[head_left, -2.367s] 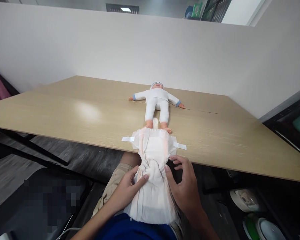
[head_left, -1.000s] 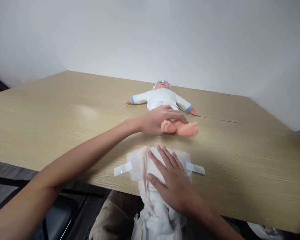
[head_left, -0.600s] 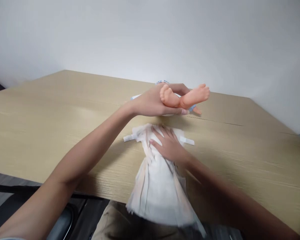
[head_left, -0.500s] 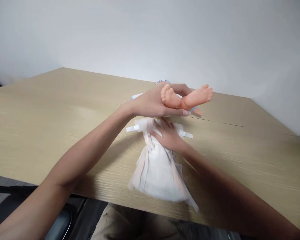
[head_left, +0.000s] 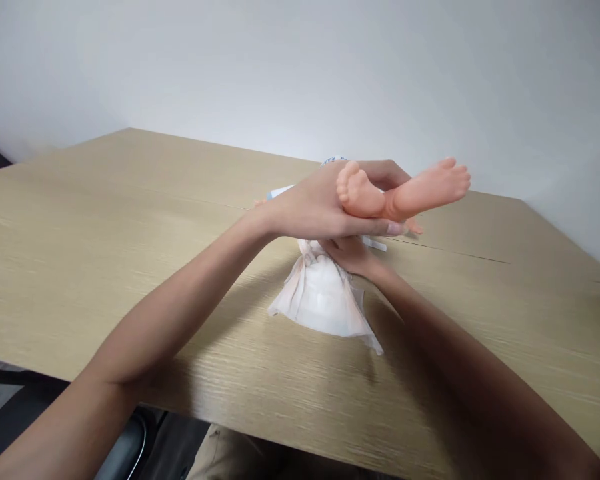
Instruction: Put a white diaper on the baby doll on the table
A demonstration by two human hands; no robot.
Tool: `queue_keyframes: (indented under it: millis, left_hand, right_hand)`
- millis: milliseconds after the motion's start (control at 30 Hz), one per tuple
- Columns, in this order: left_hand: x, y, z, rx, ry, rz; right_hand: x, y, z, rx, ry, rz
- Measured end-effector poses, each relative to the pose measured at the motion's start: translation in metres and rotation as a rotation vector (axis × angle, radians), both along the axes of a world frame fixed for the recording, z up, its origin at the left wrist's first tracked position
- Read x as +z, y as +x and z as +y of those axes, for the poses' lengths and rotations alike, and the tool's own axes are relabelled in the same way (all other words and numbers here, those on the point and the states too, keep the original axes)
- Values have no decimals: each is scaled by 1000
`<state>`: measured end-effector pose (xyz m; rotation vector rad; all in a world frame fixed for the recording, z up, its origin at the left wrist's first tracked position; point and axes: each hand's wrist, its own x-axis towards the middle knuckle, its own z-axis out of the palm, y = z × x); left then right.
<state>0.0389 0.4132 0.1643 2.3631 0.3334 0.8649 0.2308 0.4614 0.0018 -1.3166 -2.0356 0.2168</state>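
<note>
My left hand [head_left: 325,203] is closed around the legs of a baby doll [head_left: 427,193], holding both feet up off the table. Most of the doll's body is hidden behind that hand; a bit of white and blue clothing and a small doll hand show at its sides. Beneath the raised legs lies a white diaper [head_left: 325,293], spread with its flared end toward me and one tape tab showing at the right. My right hand [head_left: 355,255] rests on the diaper's far part, under my left hand; its fingertips are hidden there.
A wooden table [head_left: 130,267] with a thin seam across it carries everything. Behind it stands a pale wall [head_left: 280,73]. Below the near edge are a dark chair [head_left: 123,447] and my trouser leg [head_left: 225,457].
My right hand has pushed the diaper away from me, further under the doll. My left hand and the doll's feet have shifted slightly right and appear larger.
</note>
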Motion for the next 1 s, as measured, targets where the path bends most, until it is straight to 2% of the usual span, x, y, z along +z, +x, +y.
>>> queue_keyframes:
  millis: [100, 167, 233, 333, 400, 467, 633, 700, 800, 867, 1000]
  left_hand:
    - [-1, 0, 1, 8, 6, 25]
    - [-4, 1, 1, 19, -6, 7]
    - [-9, 2, 1, 18, -29, -10]
    - [-19, 3, -3, 0, -80, 20]
    - [-28, 4, -8, -27, -117, 33]
    - [-37, 4, -14, -53, -141, 23]
    - [-54, -2, -22, -55, -64, -31]
    - [-59, -13, -22, -2, 29, -12]
    - [-72, -40, -17, 87, 174, 114]
    - [-86, -63, -12, 81, 230, 185]
    - [-123, -97, -6, -18, 224, 233]
  right_hand:
    - [2, 14, -20, 149, -67, -79]
    - [7, 25, -44, 158, -70, -78]
    - [15, 35, -72, 99, -54, -32]
    - [29, 45, -112, -93, -45, 89]
    - [36, 46, -129, -233, 14, 188]
    - [41, 41, -138, -272, 104, 258]
    - [49, 28, -136, 11, 177, 240]
    - [51, 34, -133, 118, 191, 209]
    - [51, 56, -132, 300, 207, 81]
    - [45, 76, -133, 378, 217, -74]
    - [23, 103, -137, 387, 244, -304]
